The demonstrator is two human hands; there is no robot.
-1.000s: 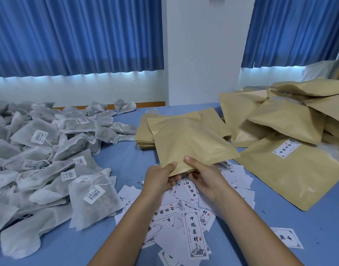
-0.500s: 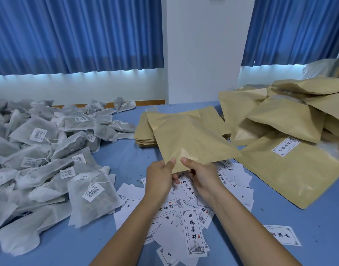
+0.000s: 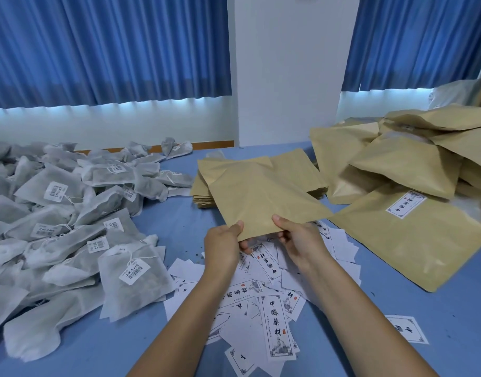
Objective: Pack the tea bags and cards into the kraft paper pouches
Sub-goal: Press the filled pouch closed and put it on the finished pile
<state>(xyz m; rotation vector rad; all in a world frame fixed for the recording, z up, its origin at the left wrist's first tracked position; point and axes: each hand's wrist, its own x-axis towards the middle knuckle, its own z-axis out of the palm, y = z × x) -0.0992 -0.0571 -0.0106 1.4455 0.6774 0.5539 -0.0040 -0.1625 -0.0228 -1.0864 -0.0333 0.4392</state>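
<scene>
Nearest me on the blue table (image 3: 438, 308), the loose heap of printed cards (image 3: 274, 322) lies spread under both wrists. Just above it, the left grip (image 3: 223, 247) and the right grip (image 3: 299, 240) each pinch the near edge of one flat kraft pouch (image 3: 261, 197), thumbs on top and fingers underneath. Both are clamped on that pouch, and it is held clear of the cards, tilted away from me.

I judge the step in hand to be opening the pouch's mouth, though I cannot tell whether the two layers have parted at all. To do it well I would slide each thumb against the fingers below it to shear the layers apart. I would go gently, since thin paper like this looks quick to crease or tear at a seam. Then one grip should keep the lower lip while the other goes free to fetch. Keeping the pouch low over the cards makes the card a short reach.

Off to the left the tea bags (image 3: 70, 227) lie piled with strings and tags crossing, so I would lift one by its body rather than by its tag. Behind the held pouch sits the stack of empty pouches (image 3: 202, 198). Farther right the filled pouches (image 3: 397, 164) are heaped, one showing a label
</scene>
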